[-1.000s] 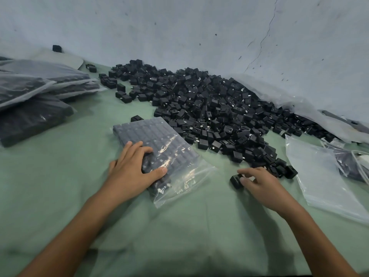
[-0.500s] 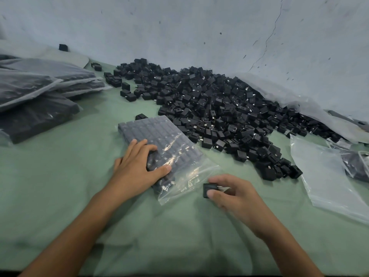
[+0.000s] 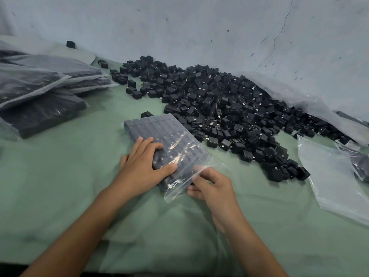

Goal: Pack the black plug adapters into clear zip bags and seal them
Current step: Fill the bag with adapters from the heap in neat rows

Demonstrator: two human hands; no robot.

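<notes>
A pale green cloth-covered table [image 3: 60, 186] fills the frame. Across the upper right sprawls the big heap of loose black plug adapters [image 3: 229, 108]; at the upper left lie stacked filled clear bags [image 3: 40, 90], and at the right edge an empty clear zip bag [image 3: 329, 176] lies flat. At centre sits the clear zip bag packed with neat rows of adapters [image 3: 159, 134]. The left hand [image 3: 143, 166] presses on it, fingers spread flat. The right hand [image 3: 211, 186], which a second ago plucked one adapter from the heap's near edge, has brought it to the bag's open mouth; its fingers are now curled at the plastic, the adapter hidden. The bag looks nearly full, so sealing is probably close.
</notes>
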